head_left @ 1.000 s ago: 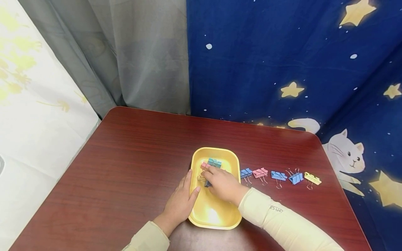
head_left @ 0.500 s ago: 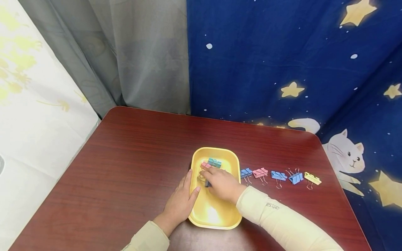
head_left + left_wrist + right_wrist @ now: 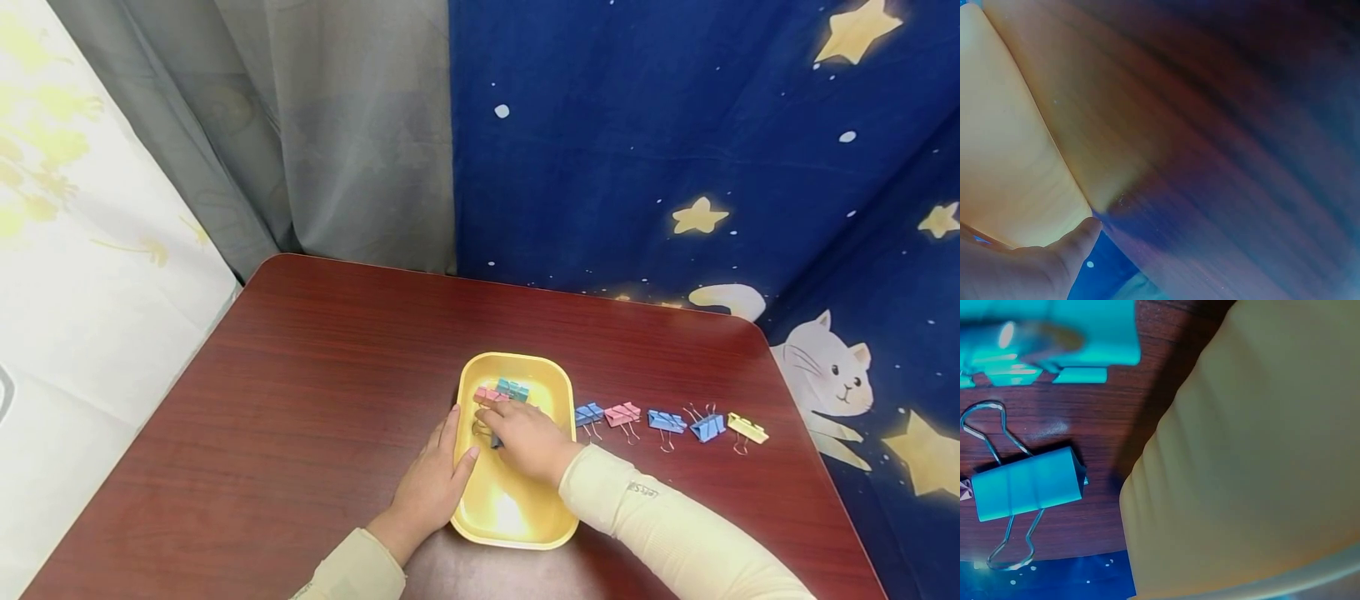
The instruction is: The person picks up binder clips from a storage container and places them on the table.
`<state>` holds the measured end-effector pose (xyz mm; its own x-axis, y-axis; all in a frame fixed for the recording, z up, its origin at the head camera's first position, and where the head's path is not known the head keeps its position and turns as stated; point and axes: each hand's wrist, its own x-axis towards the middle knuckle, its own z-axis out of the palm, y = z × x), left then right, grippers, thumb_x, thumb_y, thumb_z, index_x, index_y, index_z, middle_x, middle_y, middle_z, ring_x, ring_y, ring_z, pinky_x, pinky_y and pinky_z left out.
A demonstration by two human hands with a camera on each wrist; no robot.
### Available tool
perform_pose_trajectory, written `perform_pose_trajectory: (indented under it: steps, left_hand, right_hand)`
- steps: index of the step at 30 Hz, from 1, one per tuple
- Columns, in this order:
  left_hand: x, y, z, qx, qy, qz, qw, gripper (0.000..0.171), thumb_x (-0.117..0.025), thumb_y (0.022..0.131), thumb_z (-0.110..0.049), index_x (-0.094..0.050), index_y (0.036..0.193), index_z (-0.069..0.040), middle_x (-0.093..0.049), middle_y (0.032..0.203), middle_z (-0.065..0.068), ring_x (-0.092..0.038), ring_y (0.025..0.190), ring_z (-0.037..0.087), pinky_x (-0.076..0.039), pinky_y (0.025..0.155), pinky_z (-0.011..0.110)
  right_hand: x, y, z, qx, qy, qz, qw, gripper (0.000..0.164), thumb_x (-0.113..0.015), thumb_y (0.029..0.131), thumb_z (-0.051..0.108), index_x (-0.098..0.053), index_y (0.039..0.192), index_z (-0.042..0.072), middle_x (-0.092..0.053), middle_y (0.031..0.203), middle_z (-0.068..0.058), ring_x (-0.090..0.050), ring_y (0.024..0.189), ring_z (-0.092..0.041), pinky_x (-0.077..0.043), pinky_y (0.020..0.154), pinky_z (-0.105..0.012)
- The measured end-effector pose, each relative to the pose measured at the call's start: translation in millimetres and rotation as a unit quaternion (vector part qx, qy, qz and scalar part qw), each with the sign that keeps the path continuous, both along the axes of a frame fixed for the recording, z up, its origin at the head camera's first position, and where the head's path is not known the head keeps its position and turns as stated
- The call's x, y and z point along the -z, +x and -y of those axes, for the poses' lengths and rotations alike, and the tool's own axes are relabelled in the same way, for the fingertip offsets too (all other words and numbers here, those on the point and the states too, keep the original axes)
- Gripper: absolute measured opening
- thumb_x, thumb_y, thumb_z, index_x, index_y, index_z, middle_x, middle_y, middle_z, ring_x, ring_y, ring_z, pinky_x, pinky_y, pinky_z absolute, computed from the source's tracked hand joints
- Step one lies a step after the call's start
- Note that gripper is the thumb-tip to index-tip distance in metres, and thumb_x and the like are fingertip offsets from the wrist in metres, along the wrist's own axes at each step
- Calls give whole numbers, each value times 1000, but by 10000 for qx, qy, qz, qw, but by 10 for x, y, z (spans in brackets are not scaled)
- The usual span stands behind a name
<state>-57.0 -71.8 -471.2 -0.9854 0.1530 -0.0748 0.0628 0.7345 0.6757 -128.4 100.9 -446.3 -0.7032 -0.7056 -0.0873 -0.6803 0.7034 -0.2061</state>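
A yellow tray [image 3: 517, 533] stands on the table. My left hand [image 3: 429, 492] rests along its left wall with fingers straight and the thumb over the rim; a finger shows at the tray's corner in the left wrist view. My right hand [image 3: 528, 437] reaches into the tray, fingers bent down over the binder clips. A pink binder clip [image 3: 489, 393] lies at its fingertips, with a teal binder clip [image 3: 513, 389] just behind. Below the fingers, a dark binder clip [image 3: 496, 441] is mostly covered. I cannot tell whether the right fingers pinch a clip.
Right of the tray, a row of binder clips runs across the table: a blue clip [image 3: 588, 414], a pink clip [image 3: 622, 414], two more blue ones and a yellow clip [image 3: 747, 427]. Grey and blue curtains [image 3: 570, 150] hang behind the table's far edge.
My right hand has shifted slightly left inside the tray, and more of the pink clip shows, extending farther left. The left hand and tray stay in place.
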Motion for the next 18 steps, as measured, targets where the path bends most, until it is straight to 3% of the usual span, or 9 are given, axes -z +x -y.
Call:
perform_pose_trajectory:
  steps: [18]
  left_hand:
    - [3,1,-4,-62,37,65,10000,66,-40,103,-40,-16,155,-8,-32,150,26,-37,134,44,-36,102,62]
  right_hand:
    - [-35,51,14,129,-317,57,9994,52,-71,81,12,-57,131,9,-54,138,-12,-48,129,-30,-37,107,-50]
